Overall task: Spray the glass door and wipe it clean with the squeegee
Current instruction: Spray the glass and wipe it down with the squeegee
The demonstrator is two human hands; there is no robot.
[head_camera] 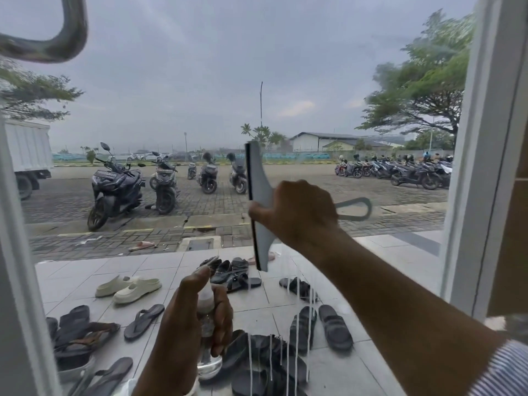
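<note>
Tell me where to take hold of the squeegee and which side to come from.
Grip the squeegee by its handle neck, just behind the blade, coming from the right on the room side. The blade stands upright with its dark rubber edge facing left at the glass door, and the handle runs rightward to a loop. The right hand grips it there.

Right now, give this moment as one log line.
right hand: grips squeegee, blade upright against glass door | left hand: grips spray bottle | drips below blade
</note>
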